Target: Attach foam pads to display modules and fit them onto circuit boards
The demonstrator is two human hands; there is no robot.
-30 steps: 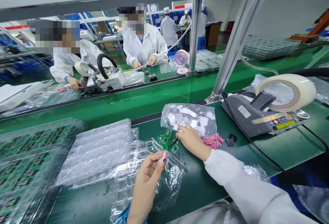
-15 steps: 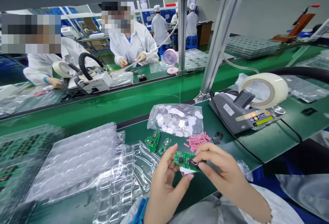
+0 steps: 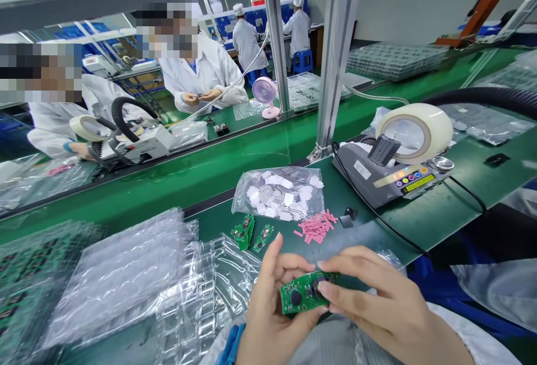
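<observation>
Between my hands is a small green circuit board [image 3: 298, 302] with round black parts on its upper face. My left hand [image 3: 277, 303] grips it from the left, thumb along the lower edge and fingers behind. My right hand [image 3: 373, 292] closes on the board's right end, with a fingertip pressed on a round black part there. More green circuit boards [image 3: 243, 232] lie just beyond, a single board [image 3: 263, 238] next to them. Farther right is a pile of pink strips [image 3: 315, 226], with small black pieces [image 3: 348, 218] beside it.
Behind the pink strips lies a clear bag of white pieces [image 3: 279, 193]. A grey tape dispenser [image 3: 377, 178] with a big tape roll [image 3: 415, 132] stands at right, its cable trailing forward. Clear plastic trays [image 3: 121, 275] are stacked at left. Co-workers in white coats [image 3: 201, 71] sit across the line.
The circuit board has come lower and closer to my body, tilting toward me. My right fingers have shifted onto its round part, and the white piece under the board is now out of sight.
</observation>
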